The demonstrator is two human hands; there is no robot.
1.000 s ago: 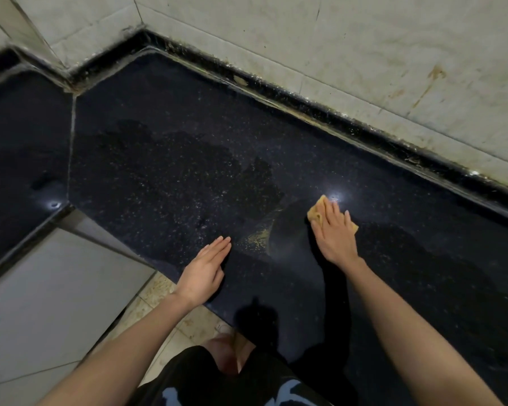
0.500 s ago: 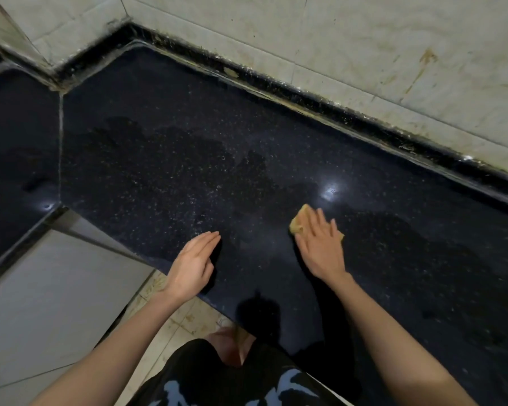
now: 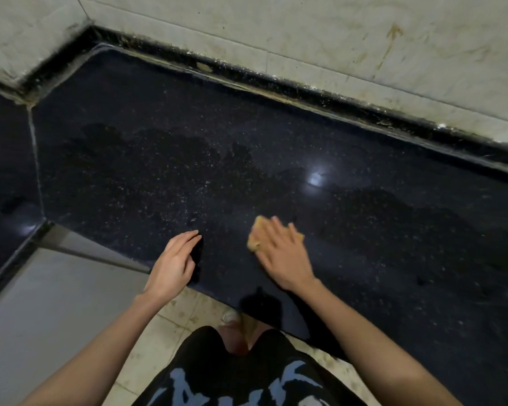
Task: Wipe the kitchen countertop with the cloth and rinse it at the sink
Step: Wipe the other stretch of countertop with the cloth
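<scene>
The black speckled countertop point(image 3: 147, 183) fills the middle of the view, with darker wet patches across it. A small yellow cloth point(image 3: 255, 235) lies flat on it near the front edge. My right hand point(image 3: 282, 253) presses down on the cloth with straight, spread fingers and covers most of it. My left hand point(image 3: 173, 265) rests at the counter's front edge, fingers straight and together, holding nothing. No sink is in view.
A stained light tile wall point(image 3: 305, 33) rises behind the counter along a grimy black upstand point(image 3: 276, 83). The counter turns a corner at the far left point(image 3: 3, 171). A grey cabinet front point(image 3: 56, 303) and beige floor tiles point(image 3: 182, 315) lie below.
My right hand has slid the cloth toward me and to the left, from mid-counter to near the front edge. My left hand stays at the edge.
</scene>
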